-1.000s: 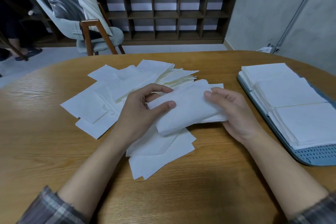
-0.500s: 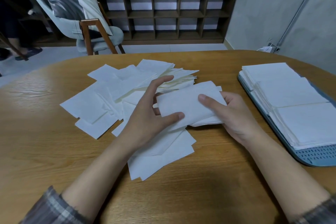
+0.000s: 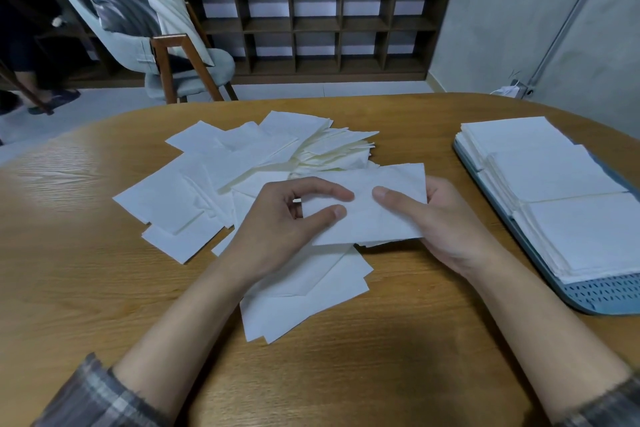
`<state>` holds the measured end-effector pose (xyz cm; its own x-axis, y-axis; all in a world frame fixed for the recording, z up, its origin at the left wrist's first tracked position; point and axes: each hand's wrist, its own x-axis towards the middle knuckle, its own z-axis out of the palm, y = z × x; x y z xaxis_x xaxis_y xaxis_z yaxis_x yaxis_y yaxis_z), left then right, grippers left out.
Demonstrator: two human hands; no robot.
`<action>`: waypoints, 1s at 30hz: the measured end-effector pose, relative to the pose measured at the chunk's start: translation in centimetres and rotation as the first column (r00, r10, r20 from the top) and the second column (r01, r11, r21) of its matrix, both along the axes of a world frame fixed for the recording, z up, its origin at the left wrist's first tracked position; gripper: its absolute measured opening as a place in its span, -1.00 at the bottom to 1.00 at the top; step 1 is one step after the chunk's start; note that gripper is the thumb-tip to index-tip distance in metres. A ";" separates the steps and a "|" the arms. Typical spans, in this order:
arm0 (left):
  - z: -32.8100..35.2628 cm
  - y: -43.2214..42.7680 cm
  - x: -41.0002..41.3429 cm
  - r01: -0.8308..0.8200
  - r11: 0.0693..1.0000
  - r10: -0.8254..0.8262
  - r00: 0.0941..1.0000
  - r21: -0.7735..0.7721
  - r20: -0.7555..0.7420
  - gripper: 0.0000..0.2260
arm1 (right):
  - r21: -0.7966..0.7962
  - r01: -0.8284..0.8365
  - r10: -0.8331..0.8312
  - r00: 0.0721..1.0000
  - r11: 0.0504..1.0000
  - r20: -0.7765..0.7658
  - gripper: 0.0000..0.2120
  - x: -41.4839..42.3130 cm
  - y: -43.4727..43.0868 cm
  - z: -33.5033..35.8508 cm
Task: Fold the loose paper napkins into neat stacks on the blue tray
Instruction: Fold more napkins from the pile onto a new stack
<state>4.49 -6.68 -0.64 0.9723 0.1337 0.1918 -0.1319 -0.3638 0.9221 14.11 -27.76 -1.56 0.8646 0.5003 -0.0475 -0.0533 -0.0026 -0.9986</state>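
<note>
1. Folded napkin (image 3: 374,211): held in both my hands, just above the loose pile (image 3: 221,166), left of the blue tray (image 3: 606,298) and well apart from it. 1 s ago it was bowed and half-rolled. Now it's a flat rect w/ edges met, so the fold looks done.
2. L hand (image 3: 280,229): thumb + forefinger pinch the napkin end farthest from the tray. 0.5 s ago the fingers lay spread over it.
3. R hand (image 3: 446,229): thumb on top, fingers underneath, gripping the tray-side end. Grip same as 0.5 s ago.
4. Loose pile: left of tray, spread on the table (image 3: 86,288), many sheets still unfolded. Plenty left, I'd say.
5. Tray: 3 neat stacks (image 3: 550,177) in a row on it, near end bare.
6. Next (my guess): carry napkin over to the tray, onto a stack. Thin paper, so it may spring open if my grip slackens.
</note>
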 end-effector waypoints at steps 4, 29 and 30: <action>0.2 -0.2 -0.1 -0.005 1.000 0.005 1.000 0.004 -0.027 -0.89 | -0.036 0.045 -0.044 0.999 0.998 0.033 -0.75 -0.1 0.1 0.1; -0.5 0.0 0.6 -0.081 0.939 0.056 0.995 -0.335 -0.084 -0.58 | 0.205 -0.032 0.005 0.991 0.978 0.134 -0.49 -0.3 0.1 0.6; -0.5 0.0 0.6 -0.058 0.931 0.023 0.995 -0.361 -0.102 -0.59 | 0.190 -0.024 -0.003 0.990 0.981 0.138 -0.50 -0.4 0.1 0.6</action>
